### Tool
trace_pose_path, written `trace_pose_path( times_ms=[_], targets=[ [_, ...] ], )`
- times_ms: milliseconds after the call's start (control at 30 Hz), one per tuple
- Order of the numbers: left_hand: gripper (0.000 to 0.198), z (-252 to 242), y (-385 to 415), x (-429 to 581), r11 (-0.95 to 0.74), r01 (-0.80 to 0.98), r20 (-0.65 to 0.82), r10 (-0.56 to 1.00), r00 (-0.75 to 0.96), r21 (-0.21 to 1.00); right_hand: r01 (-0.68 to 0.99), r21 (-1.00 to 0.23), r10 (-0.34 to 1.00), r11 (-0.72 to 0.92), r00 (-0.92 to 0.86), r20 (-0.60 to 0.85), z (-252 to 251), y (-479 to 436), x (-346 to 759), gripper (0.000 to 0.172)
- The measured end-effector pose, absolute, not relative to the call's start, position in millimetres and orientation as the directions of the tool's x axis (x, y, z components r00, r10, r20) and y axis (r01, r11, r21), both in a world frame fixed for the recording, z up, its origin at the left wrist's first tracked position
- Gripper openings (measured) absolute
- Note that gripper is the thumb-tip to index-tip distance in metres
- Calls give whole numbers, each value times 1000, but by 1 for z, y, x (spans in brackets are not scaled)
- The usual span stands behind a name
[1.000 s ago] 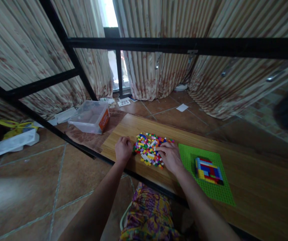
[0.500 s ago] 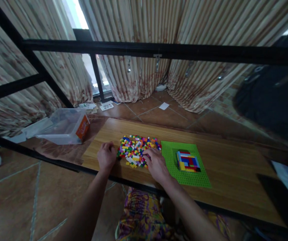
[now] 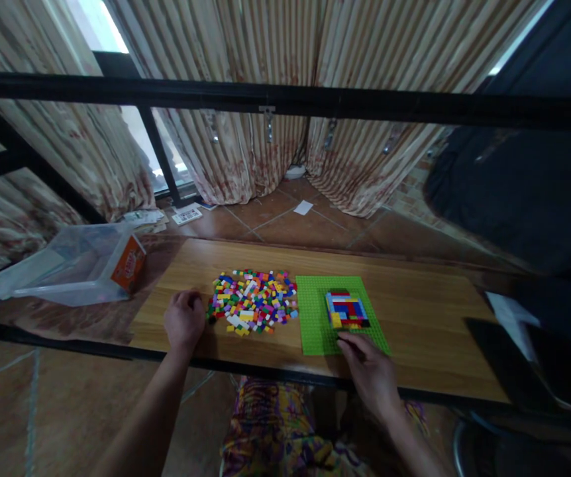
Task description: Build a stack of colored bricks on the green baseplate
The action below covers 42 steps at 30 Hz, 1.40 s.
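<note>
A pile of small coloured bricks (image 3: 253, 309) lies on the wooden tabletop (image 3: 429, 311). To its right sits a green baseplate (image 3: 315, 318) carrying a flat block of red, blue, white and yellow bricks (image 3: 346, 309). My left hand (image 3: 184, 320) rests curled into a loose fist at the pile's left edge. My right hand (image 3: 371, 373) is at the baseplate's near edge, just below the built block, with fingertips pinched together; what they hold is too small to see.
A clear plastic box (image 3: 74, 265) with an orange label stands on the floor to the left. A black metal frame bar (image 3: 285, 99) crosses the view in front of striped curtains. Dark items and a white paper (image 3: 509, 315) lie at the table's right end.
My right hand has left the brick pile and moved right to the near edge of the green baseplate. The left hand stays by the pile. The view has swung right.
</note>
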<state>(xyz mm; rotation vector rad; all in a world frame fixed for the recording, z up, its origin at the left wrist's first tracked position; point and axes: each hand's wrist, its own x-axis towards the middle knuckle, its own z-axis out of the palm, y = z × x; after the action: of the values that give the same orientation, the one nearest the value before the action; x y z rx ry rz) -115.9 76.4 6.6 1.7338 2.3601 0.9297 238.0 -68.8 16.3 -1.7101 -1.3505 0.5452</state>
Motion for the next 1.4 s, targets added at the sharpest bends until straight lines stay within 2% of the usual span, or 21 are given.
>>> trace_pose_path(
  times_ms=[200, 467, 867, 1000, 1200, 1400],
  targets=[
    [28, 7, 77, -117, 178, 854, 289, 891, -351, 489, 582, -803, 899, -126, 409, 155, 8, -73, 257, 33],
    [27, 9, 77, -116, 176, 850, 295, 886, -356, 496, 715, -698, 891, 33, 295, 344, 14, -52, 260, 28],
    [26, 8, 77, -115, 198, 842, 283, 882, -376, 501, 747, -661, 893, 78, 243, 380, 7, -43, 260, 27],
    [26, 8, 77, -116, 196, 845, 281, 885, -370, 498, 745, -666, 884, 24, 296, 363, 12, -45, 258, 31],
    [24, 7, 77, -115, 187, 845, 294, 881, -370, 502, 665, -735, 852, -134, 456, 257, 16, -44, 252, 39],
    [25, 6, 77, -116, 187, 837, 293, 879, -376, 514, 547, -823, 818, -152, 537, 207, 14, -40, 248, 39]
  ],
)
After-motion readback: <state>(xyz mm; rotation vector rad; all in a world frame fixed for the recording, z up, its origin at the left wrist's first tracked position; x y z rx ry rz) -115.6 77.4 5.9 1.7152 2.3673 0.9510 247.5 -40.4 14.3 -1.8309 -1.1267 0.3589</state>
